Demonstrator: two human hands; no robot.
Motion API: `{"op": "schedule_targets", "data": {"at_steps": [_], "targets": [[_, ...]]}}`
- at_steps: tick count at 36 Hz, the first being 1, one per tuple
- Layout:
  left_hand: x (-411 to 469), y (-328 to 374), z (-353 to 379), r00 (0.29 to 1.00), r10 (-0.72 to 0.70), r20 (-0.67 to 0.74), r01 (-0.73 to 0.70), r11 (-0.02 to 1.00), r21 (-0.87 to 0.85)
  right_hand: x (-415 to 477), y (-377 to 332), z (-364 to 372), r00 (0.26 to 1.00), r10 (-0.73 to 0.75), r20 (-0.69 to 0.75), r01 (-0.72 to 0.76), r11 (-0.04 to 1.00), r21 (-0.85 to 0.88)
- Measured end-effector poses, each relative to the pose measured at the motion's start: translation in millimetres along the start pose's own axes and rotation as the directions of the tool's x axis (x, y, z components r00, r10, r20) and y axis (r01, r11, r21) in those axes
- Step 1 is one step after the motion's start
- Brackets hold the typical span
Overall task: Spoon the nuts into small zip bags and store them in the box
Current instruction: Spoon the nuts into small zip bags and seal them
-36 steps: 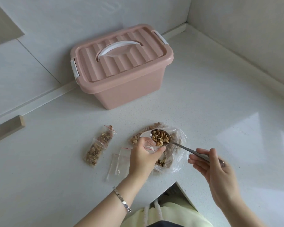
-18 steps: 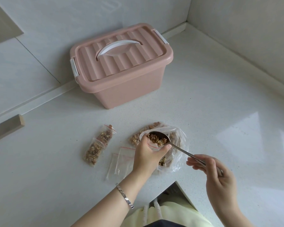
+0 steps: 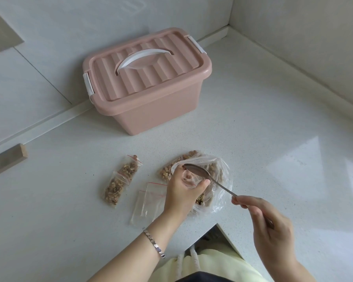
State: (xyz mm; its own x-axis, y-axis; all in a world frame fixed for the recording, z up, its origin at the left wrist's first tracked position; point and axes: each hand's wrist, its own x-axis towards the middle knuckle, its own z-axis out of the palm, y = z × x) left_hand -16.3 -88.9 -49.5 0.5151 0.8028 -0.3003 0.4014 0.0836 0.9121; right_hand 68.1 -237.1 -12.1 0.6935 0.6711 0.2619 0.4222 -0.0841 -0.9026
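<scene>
Tipping the metal spoon [image 3: 198,171], pinched near its handle end by the right hand [image 3: 271,222], over a small zip bag [image 3: 189,180] whose mouth the curled left hand [image 3: 181,195] grips, the person works film judged light, limp and slippery, best held at its stiffer zip rim.

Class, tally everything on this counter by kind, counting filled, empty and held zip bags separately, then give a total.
Pink box: 1
Spoon: 1
Large bag of nuts: 1
Filled small zip bags: 2
Empty small zip bags lying flat: 2
Small zip bag gripped by the left hand: 1
Total: 8
</scene>
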Motion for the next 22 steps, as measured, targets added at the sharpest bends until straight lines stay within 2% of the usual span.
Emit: {"op": "schedule_targets", "data": {"at_steps": [7,10,12,14,16,17,19,22], "targets": [[1,-5,0,0.997,0.075,-0.006,-0.075,0.997,-0.012,5,-3,-3,0.999,-0.015,-0.03,0.015,1.0,-0.005],[0,-9,-1,0.983,0.179,-0.04,-0.178,0.984,0.021,4,-1,-6,0.996,-0.011,-0.085,0.01,1.0,-0.017],[-1,-12,-3,0.913,0.39,-0.122,-0.376,0.918,0.124,5,0,-8,0.992,0.014,-0.127,-0.015,1.0,-0.012],[0,-16,-4,0.763,0.628,-0.154,-0.579,0.769,0.27,6,0,-9,0.985,0.045,-0.168,-0.045,0.999,-0.001],[1,-19,-4,0.653,0.742,-0.154,-0.678,0.663,0.319,8,3,-11,0.976,0.082,-0.202,-0.079,0.997,0.024],[1,-19,-4,0.64,0.751,-0.16,-0.688,0.653,0.317,8,4,-12,0.971,0.104,-0.215,-0.098,0.994,0.039],[1,-16,-4,0.68,0.709,-0.187,-0.656,0.703,0.276,9,5,-12,0.962,0.146,-0.232,-0.133,0.989,0.069],[-2,-10,-6,0.814,0.531,-0.235,-0.516,0.847,0.128,10,6,-13,0.953,0.189,-0.238,-0.169,0.98,0.102]]}}
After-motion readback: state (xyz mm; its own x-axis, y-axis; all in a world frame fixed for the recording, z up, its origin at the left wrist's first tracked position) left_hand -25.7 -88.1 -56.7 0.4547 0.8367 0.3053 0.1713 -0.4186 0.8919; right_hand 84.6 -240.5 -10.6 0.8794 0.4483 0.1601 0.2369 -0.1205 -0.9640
